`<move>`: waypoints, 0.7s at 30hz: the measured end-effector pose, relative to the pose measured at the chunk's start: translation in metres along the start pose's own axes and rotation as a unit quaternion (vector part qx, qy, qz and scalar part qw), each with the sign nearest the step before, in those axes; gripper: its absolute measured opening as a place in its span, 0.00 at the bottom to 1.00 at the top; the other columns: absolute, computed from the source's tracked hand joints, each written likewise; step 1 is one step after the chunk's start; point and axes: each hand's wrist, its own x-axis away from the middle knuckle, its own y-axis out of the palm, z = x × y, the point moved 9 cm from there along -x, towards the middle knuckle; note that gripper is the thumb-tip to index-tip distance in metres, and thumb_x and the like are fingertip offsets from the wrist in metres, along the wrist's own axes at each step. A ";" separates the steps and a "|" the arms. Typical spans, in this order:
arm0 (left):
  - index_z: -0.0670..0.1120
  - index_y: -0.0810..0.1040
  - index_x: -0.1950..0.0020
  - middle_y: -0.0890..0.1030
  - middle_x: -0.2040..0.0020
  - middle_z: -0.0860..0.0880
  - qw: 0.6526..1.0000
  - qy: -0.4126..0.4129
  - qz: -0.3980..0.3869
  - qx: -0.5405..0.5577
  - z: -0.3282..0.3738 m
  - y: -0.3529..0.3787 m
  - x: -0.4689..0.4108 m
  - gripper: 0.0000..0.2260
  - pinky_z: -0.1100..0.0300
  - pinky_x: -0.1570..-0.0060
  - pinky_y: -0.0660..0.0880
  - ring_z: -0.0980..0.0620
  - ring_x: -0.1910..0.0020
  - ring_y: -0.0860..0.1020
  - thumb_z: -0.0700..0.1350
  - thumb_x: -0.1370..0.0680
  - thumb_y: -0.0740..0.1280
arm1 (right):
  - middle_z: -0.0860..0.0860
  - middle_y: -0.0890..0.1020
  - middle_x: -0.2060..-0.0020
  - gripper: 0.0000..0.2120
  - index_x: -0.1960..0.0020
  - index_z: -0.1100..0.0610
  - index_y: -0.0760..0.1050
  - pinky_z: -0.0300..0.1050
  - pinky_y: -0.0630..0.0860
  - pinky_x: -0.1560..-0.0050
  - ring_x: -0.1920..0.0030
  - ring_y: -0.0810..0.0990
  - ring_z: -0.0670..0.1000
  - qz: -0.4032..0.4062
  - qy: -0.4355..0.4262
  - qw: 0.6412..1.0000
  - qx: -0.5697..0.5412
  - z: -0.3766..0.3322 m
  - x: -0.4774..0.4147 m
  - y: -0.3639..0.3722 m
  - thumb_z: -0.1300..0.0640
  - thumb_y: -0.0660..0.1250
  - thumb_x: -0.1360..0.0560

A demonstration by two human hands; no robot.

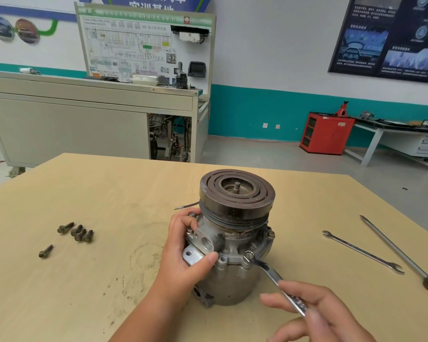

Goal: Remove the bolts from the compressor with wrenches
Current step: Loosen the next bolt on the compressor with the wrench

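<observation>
A grey metal compressor (229, 275) stands upright on the wooden table (84, 280), its dark pulley (236, 193) on top. My left hand (183, 245) grips its left side around a mounting lug. My right hand (314, 309) holds the handle of a silver wrench (269, 271), whose ring end sits on a bolt (249, 255) at the front flange. Another bolt (271, 234) shows at the flange's right. Several removed bolts (76, 232) lie in a cluster at the left, and one more (45, 251) lies apart from them.
A second open-ended wrench (362, 251) and a long screwdriver with a red handle (403, 257) lie on the table to the right. A thin cable (185, 206) sticks out behind the compressor. Benches and a red cabinet (326, 133) stand beyond the table.
</observation>
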 end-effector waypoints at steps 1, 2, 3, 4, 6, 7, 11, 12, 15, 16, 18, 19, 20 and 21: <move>0.47 0.68 0.50 0.72 0.40 0.57 1.000 -0.001 0.001 0.000 0.000 0.000 0.000 0.20 0.63 0.45 0.70 0.49 0.38 0.73 0.53 0.36 0.69 | 0.61 0.84 0.65 0.24 0.60 0.65 0.78 0.35 0.69 0.81 0.79 0.78 0.56 0.007 -0.011 1.000 0.008 -0.004 -0.004 -0.003 0.46 0.78 0.43; 0.47 0.68 0.50 0.72 0.40 0.57 1.000 -0.002 0.002 0.000 0.000 0.000 0.000 0.20 0.61 0.44 0.70 0.48 0.38 0.73 0.53 0.36 0.69 | 0.61 0.84 0.66 0.35 0.60 0.62 0.80 0.33 0.68 0.81 0.78 0.78 0.57 0.026 -0.040 0.998 0.044 -0.009 -0.007 -0.007 0.33 0.77 0.52; 0.47 0.68 0.50 0.72 0.40 0.57 1.000 -0.003 0.002 0.000 -0.001 0.000 0.001 0.20 0.59 0.44 0.71 0.47 0.38 0.72 0.53 0.37 0.69 | 0.61 0.83 0.68 0.34 0.60 0.56 0.82 0.31 0.66 0.81 0.79 0.78 0.55 0.054 -0.083 0.993 0.067 -0.019 -0.012 -0.011 0.28 0.74 0.52; 0.47 0.68 0.50 0.72 0.39 0.56 1.000 -0.003 0.002 0.000 -0.001 0.000 0.001 0.20 0.57 0.43 0.71 0.46 0.37 0.72 0.53 0.37 0.69 | 0.60 0.82 0.72 0.25 0.63 0.52 0.82 0.29 0.63 0.81 0.81 0.76 0.52 0.078 -0.119 0.988 0.058 -0.028 -0.016 -0.015 0.30 0.72 0.45; 0.47 0.68 0.50 0.72 0.39 0.56 1.000 -0.004 0.002 0.001 -0.001 0.000 0.000 0.20 0.56 0.44 0.71 0.46 0.37 0.72 0.53 0.36 0.69 | 0.55 0.78 0.79 0.09 0.64 0.50 0.81 0.29 0.62 0.81 0.82 0.71 0.47 0.136 -0.147 0.979 0.017 -0.029 -0.033 -0.029 0.45 0.70 0.32; 0.46 0.68 0.50 0.72 0.39 0.57 1.000 -0.005 0.002 0.001 -0.001 0.000 0.000 0.20 0.57 0.44 0.71 0.46 0.37 0.72 0.53 0.36 0.69 | 0.52 0.75 0.80 0.05 0.63 0.51 0.79 0.30 0.63 0.80 0.81 0.69 0.45 0.159 -0.146 0.976 0.008 -0.024 -0.045 -0.036 0.51 0.69 0.29; 0.47 0.68 0.49 0.72 0.39 0.59 1.000 -0.007 0.004 0.005 -0.001 0.000 0.001 0.20 0.57 0.44 0.72 0.47 0.37 0.73 0.52 0.36 0.69 | 0.46 0.66 0.79 0.09 0.57 0.55 0.74 0.32 0.60 0.79 0.79 0.63 0.42 0.131 -0.135 0.982 -0.036 -0.009 -0.086 -0.046 0.58 0.58 0.21; 0.47 0.68 0.49 0.72 0.40 0.59 1.000 -0.005 0.005 0.006 -0.001 0.000 0.001 0.20 0.58 0.44 0.71 0.48 0.37 0.73 0.52 0.36 0.69 | 0.46 0.64 0.80 0.11 0.58 0.56 0.75 0.33 0.58 0.79 0.80 0.61 0.42 0.109 -0.112 0.986 -0.065 -0.005 -0.096 -0.044 0.57 0.58 0.20; 0.47 0.68 0.49 0.72 0.39 0.59 1.000 -0.001 0.005 0.008 -0.001 0.000 0.001 0.20 0.61 0.44 0.71 0.50 0.37 0.73 0.52 0.36 0.69 | 0.45 0.62 0.84 0.17 0.68 0.55 0.78 0.33 0.56 0.80 0.83 0.59 0.41 0.075 -0.068 0.967 -0.233 -0.008 -0.107 -0.045 0.53 0.58 0.24; 0.47 0.68 0.48 0.72 0.39 0.57 1.000 0.000 0.004 0.009 -0.002 0.000 0.001 0.20 0.60 0.44 0.71 0.48 0.38 0.73 0.52 0.36 0.70 | 0.45 0.62 0.84 0.16 0.70 0.53 0.76 0.33 0.57 0.81 0.83 0.60 0.41 0.072 -0.087 0.957 -0.266 -0.014 -0.099 -0.048 0.51 0.59 0.26; 0.47 0.68 0.48 0.72 0.39 0.54 1.000 0.000 0.003 0.007 -0.003 0.000 0.000 0.21 0.55 0.44 0.71 0.46 0.38 0.73 0.52 0.36 0.70 | 0.46 0.66 0.83 0.14 0.72 0.52 0.76 0.32 0.61 0.81 0.82 0.64 0.43 0.086 -0.126 0.952 -0.265 -0.021 -0.077 -0.052 0.45 0.65 0.32; 0.47 0.68 0.48 0.72 0.39 0.54 1.000 -0.001 0.004 0.007 -0.003 0.000 0.000 0.21 0.54 0.44 0.71 0.45 0.38 0.73 0.52 0.36 0.70 | 0.48 0.70 0.81 0.14 0.71 0.52 0.77 0.30 0.62 0.80 0.81 0.68 0.45 0.090 -0.142 0.956 -0.239 -0.022 -0.065 -0.052 0.41 0.69 0.38; 0.47 0.68 0.48 0.72 0.39 0.55 1.000 -0.001 0.004 0.008 -0.003 -0.001 0.000 0.20 0.53 0.43 0.72 0.45 0.37 0.73 0.52 0.36 0.70 | 0.51 0.75 0.79 0.16 0.71 0.51 0.79 0.28 0.62 0.79 0.80 0.73 0.47 0.088 -0.148 0.963 -0.205 -0.023 -0.054 -0.048 0.39 0.73 0.44; 0.47 0.68 0.49 0.72 0.39 0.55 1.000 -0.001 0.005 0.008 -0.004 -0.001 0.000 0.20 0.51 0.43 0.72 0.45 0.37 0.73 0.52 0.36 0.70 | 0.54 0.80 0.76 0.18 0.70 0.49 0.80 0.26 0.62 0.78 0.78 0.77 0.49 0.084 -0.146 0.971 -0.169 -0.021 -0.045 -0.043 0.37 0.76 0.49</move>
